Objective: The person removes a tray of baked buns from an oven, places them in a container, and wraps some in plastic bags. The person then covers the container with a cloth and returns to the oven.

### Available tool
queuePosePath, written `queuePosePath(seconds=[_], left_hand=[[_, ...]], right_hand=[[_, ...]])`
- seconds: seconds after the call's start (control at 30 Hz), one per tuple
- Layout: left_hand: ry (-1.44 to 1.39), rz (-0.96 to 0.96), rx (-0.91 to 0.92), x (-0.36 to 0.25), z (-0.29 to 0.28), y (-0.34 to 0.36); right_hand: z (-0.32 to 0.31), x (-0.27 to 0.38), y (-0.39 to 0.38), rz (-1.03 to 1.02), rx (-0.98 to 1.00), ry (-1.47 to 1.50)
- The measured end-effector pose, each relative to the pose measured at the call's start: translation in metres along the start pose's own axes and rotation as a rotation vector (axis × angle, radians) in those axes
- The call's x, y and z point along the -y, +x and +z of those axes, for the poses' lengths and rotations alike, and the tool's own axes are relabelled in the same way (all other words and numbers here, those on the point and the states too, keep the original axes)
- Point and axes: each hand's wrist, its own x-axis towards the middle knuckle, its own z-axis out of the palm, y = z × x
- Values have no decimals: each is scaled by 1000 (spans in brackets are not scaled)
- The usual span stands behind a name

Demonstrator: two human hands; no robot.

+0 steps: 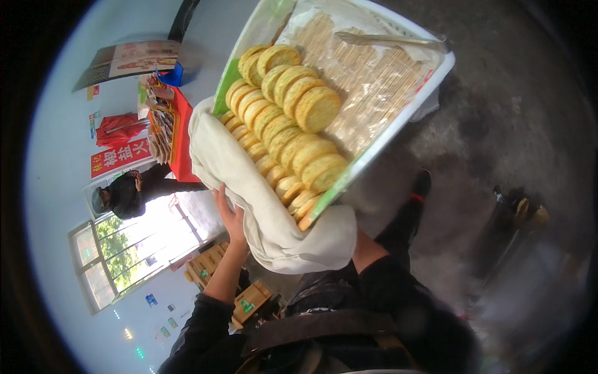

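In the air in front of me is a white-rimmed rectangular tray (398, 134), tilted in the view. Rows of round, flat yellow pastries (268, 124) stand on edge in its near and left part, and a bamboo-slat mat (367, 87) lines the rest. Metal tongs (389, 40) lie across the far end. A cream cloth (249, 199) is folded over the near left side and hangs down. My left hand (232, 218) holds the tray's left side through the cloth. My right hand (369, 250) bears its near end, with the fingers hidden behind tray and cloth.
A person in dark clothes (128, 192) stands on the left beside a red counter (182, 140) with packaged goods. Below are a bright doorway (187, 218) and wooden stools (252, 302). Dark, blurred items (517, 218) stand on the grey floor (498, 124) at right.
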Motion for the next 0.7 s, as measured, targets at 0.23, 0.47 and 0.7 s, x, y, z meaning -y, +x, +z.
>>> queuePosePath(seconds=[0.23, 0.47, 0.7], left_hand=[[13, 57, 15, -38, 33, 10], [-142, 346, 147, -11, 32, 17], [-216, 282, 245, 57, 37, -29]], right_hand=[[9, 53, 32, -344, -243, -239], [-9, 73, 39, -495, -536, -665], [-55, 70, 21, -419, -727, -1048]])
